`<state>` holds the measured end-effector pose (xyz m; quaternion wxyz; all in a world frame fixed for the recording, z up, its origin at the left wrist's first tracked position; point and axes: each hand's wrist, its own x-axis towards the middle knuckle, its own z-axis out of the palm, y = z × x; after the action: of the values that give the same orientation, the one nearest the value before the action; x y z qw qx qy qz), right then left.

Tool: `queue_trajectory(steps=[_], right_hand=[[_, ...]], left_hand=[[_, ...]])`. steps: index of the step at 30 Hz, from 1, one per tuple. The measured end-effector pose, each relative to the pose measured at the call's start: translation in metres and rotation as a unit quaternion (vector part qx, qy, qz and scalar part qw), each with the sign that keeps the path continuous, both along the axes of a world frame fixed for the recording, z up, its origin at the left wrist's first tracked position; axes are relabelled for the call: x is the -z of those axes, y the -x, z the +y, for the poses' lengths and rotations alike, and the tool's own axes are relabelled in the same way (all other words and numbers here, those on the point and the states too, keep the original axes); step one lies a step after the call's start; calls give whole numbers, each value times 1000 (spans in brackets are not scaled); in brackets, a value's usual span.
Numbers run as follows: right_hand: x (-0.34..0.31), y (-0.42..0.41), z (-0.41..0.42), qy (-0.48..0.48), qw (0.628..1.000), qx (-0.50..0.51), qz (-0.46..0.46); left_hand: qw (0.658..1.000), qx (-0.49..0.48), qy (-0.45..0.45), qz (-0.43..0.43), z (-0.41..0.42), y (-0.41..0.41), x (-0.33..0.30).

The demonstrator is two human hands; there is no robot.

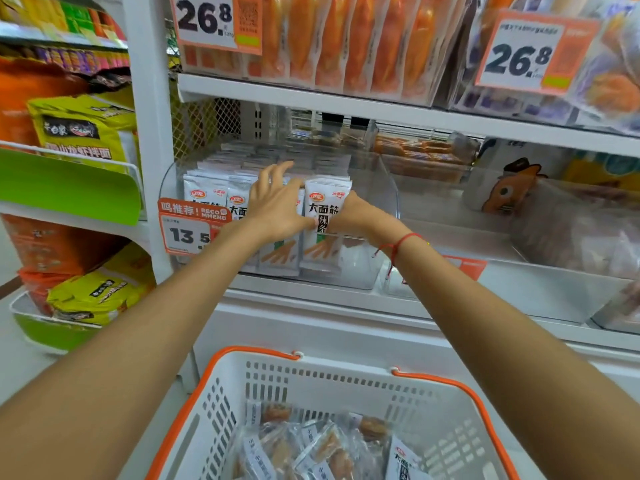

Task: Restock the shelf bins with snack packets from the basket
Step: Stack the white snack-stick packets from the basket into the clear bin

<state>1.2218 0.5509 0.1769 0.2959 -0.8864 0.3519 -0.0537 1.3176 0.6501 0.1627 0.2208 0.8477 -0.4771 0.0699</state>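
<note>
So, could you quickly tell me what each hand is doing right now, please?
Left hand: fingers spread and fairly straight, pressing the white snack packets in the clear bin.
Right hand: grip on the front white packet.

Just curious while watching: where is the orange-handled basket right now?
In the head view, the basket sits low and central, below the person's outstretched arms and in front of the shelf, with snack packets inside.

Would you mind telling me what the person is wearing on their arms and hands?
Both forearms are bare, with no sleeves in view and no gloves on either the left hand or the right hand. The only thing worn is a thin red string bracelet around the right wrist, with loose ends hanging below it.
</note>
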Motion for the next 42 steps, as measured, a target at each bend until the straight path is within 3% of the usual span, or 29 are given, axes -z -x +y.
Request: queue_trajectory(steps=[5, 8, 14, 18, 29, 34, 39, 42], right_hand=[[-17, 9, 7, -80, 993, 9, 82], [-20, 10, 12, -56, 993, 8, 106], [-14, 4, 4, 16, 996, 68, -53], [3, 4, -5, 45, 991, 95, -81], [14, -4, -2, 13, 992, 93, -80], [8, 0, 5, -6, 999, 48, 11], [10, 1, 5, 29, 999, 43, 16], [12, 7, 4, 99, 994, 43, -30]], left_hand=[[998, 52, 13, -33, 0, 0, -4], [996, 44, 1, -77, -1, -2, -7], [991, 52, -30, -121, -3, -5, -6], [984, 59, -82, -149, -5, -4, 1], [985, 36, -71, -156, -8, 4, 3], [987, 36, -53, -149, -6, 3, 5], [987, 36, -75, -141, -4, 2, -2], [991, 38, -31, -126, 3, 5, 0]])
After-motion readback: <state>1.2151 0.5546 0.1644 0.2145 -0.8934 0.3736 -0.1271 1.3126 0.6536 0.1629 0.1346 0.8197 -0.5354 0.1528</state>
